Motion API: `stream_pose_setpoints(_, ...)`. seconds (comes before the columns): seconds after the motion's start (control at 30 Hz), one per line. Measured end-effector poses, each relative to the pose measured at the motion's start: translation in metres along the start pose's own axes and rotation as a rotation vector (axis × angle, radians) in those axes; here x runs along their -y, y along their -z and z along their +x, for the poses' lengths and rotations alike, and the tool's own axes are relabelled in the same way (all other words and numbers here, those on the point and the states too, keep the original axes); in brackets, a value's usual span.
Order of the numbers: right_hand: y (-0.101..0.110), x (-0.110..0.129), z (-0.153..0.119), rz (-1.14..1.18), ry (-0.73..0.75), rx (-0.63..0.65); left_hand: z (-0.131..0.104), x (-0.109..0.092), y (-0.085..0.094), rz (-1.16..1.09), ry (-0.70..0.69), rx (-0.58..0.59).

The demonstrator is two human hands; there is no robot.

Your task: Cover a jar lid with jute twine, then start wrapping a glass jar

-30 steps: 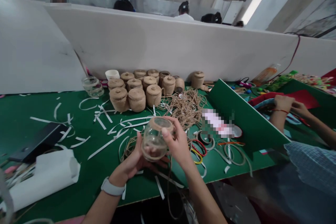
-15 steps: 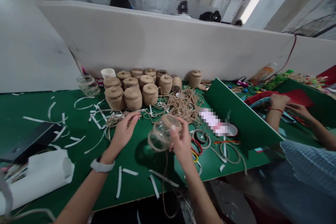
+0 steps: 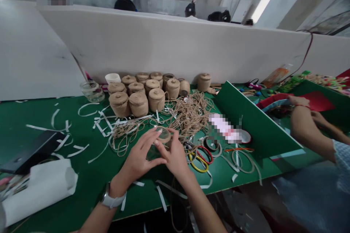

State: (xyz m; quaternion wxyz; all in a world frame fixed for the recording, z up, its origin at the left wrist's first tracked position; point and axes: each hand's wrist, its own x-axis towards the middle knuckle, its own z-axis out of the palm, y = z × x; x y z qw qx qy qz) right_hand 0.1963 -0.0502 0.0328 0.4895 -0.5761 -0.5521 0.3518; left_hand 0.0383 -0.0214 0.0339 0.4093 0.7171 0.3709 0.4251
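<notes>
A small clear glass jar (image 3: 164,136) is between my hands, just above the green table, its round mouth facing up. My left hand (image 3: 140,154) wraps round its left side, thumb stretched toward the right. On the other side my right hand (image 3: 175,151) grips near the rim, with fingertips at the mouth. Most of the jar's body is hidden behind the fingers. A strand of jute twine (image 3: 172,204) hangs below my right hand past the table edge. Beyond the hands lies a tangled heap of twine (image 3: 191,113).
Several twine-wrapped lidded jars (image 3: 139,103) stand at the back beside a bare glass jar (image 3: 92,91). Scissors with yellow and red handles (image 3: 199,164) and tape rolls (image 3: 212,145) lie right. A green divider (image 3: 254,123) separates a co-worker's arms (image 3: 306,123). White paper (image 3: 41,189) lies left.
My left hand has moved right and closed on the jar. The jar has turned more upright and shifted slightly left. The co-worker's arm has moved.
</notes>
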Motion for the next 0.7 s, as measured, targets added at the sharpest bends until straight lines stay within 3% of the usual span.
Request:
stream_pose_setpoints(0.13, 0.014, 0.001, 0.001, -0.013, 0.045, 0.082, -0.001, 0.009, 0.006, 0.014, 0.002, -0.083)
stream_pose_setpoints(0.3, 0.026, 0.009, -0.005, -0.183, 0.163, 0.010, -0.004, 0.010, 0.009, 0.091, -0.083, -0.125)
stream_pose_setpoints(0.5, 0.024, 0.018, -0.014, -0.207, 0.189, 0.013, -0.011, 0.013, 0.009, 0.207, -0.138, -0.138)
stream_pose_setpoints(0.7, 0.014, 0.008, -0.007, -0.188, 0.205, -0.017, -0.014, 0.009, 0.014, 0.198, -0.084, -0.010)
